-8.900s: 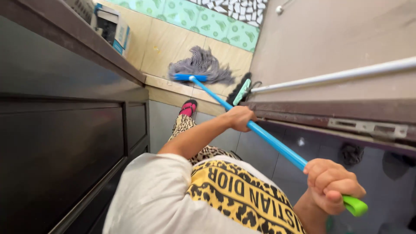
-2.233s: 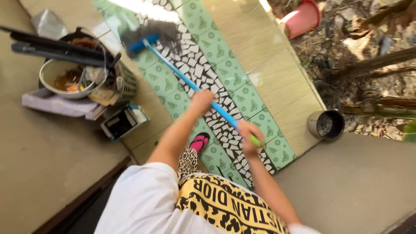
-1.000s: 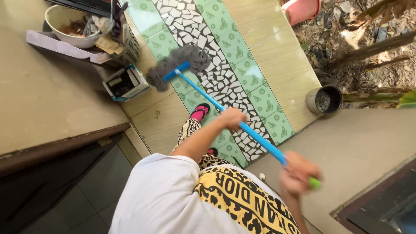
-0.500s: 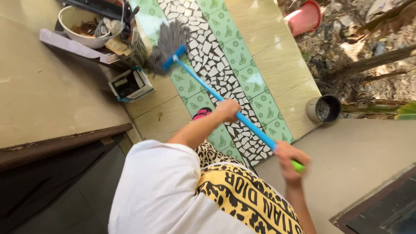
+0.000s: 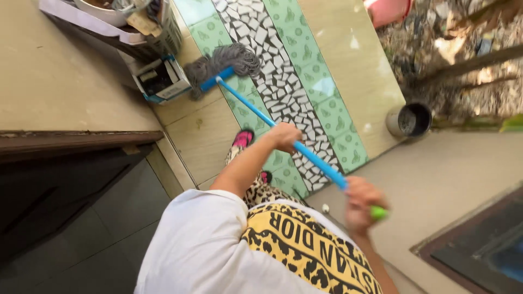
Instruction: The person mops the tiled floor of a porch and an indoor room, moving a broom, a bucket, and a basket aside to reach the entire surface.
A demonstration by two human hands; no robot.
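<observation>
Since half a second ago the mop head (image 5: 220, 66) has come back from up beside the white basket (image 5: 170, 31) to the beige tile in front of the small open box (image 5: 162, 81), strands splayed flat. The stroke has reversed; she is pulling toward herself. A second ago the head sat in nearly this same spot, so it reads as one full push-pull cycle over the same strip of floor by the wall.

Left to right:
- Left of both hands: beige wall face (image 5: 60, 81), dark door panel (image 5: 65, 207) below it. The box and the basket pile hug the wall base, just beside the mop head. Tightest edge; the strands nearly touch the box.
- Left hand (image 5: 284, 136): fingers wrapped fully round the blue handle (image 5: 261, 117) about mid-shaft, closed tight. The pink slipper (image 5: 243, 138) is just left of it and lower; the mosaic tile strip (image 5: 275, 76) runs ahead of it.
- Right hand (image 5: 359, 198): blurred, but its fingers are curled shut round the handle's upper end, the green grip tip (image 5: 379, 212) poking out past them on the right.
- Right of the right hand: plain concrete floor (image 5: 452, 169), then a dark framed pit or mat (image 5: 479, 245) at the corner. Ahead and to the right: grey bucket (image 5: 409, 120) at the tile edge, red tub (image 5: 388, 10) further out, dry leaves beyond.

Open room: the beige and green tile lane (image 5: 348, 60) ahead of the left hand is free right out to the bucket. Room to swing right, little to swing left.
</observation>
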